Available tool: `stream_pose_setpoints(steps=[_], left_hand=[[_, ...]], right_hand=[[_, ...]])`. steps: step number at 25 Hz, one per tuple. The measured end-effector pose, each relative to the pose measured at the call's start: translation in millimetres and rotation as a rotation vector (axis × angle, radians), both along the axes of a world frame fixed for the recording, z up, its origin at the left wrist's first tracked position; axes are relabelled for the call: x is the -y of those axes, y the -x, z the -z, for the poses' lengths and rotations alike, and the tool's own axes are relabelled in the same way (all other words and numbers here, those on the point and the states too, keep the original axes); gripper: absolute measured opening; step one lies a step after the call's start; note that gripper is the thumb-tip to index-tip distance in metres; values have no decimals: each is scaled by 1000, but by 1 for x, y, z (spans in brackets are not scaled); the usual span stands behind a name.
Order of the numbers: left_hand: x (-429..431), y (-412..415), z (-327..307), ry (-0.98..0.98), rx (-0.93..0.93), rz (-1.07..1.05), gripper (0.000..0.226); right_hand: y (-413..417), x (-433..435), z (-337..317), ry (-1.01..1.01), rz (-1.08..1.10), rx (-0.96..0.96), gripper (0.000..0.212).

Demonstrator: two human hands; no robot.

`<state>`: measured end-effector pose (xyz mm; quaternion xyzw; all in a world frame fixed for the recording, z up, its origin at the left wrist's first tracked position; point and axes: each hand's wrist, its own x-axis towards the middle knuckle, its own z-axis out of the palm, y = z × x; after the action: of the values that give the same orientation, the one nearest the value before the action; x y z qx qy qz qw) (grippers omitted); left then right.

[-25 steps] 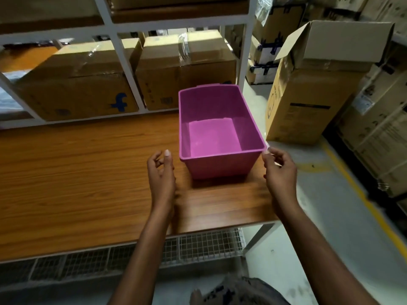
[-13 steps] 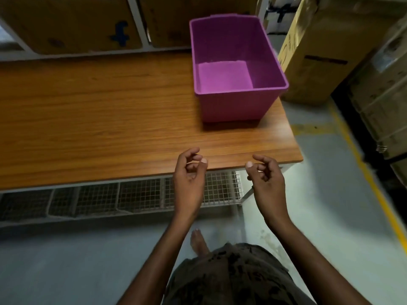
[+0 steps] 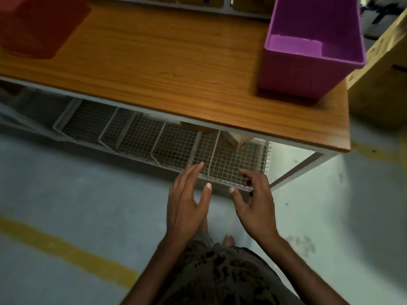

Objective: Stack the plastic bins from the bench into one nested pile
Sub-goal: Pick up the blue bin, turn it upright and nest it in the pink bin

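Head view: red bin (image 3: 37,25) cropped top-left, purple bin (image 3: 308,51) blurred; both hands' grip spread, empty.

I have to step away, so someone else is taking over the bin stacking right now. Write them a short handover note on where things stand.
Hands: left hand and right hand are both open and empty, held low in front of the bench, touching nothing.
Bins: the purple bin sits upright and empty at the bench's right end. A red bin is at the far left end, partly out of frame.
Done: no nesting visible; the two bins sit apart.
Left: bring one bin to the other and nest them into one pile.
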<state>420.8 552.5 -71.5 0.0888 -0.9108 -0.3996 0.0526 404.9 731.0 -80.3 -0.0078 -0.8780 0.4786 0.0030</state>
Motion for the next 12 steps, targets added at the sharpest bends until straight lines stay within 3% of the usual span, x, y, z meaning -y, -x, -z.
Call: stream_pose_setpoints(steps=[7, 12], left_hand=[[93, -29, -3, 70, -12, -168, 53], [197, -39, -10, 2, 5, -273, 56]], right_hand=[[-10, 98, -17, -58, -289, -55, 46], [-3, 206, -17, -23, -318, -65, 44]])
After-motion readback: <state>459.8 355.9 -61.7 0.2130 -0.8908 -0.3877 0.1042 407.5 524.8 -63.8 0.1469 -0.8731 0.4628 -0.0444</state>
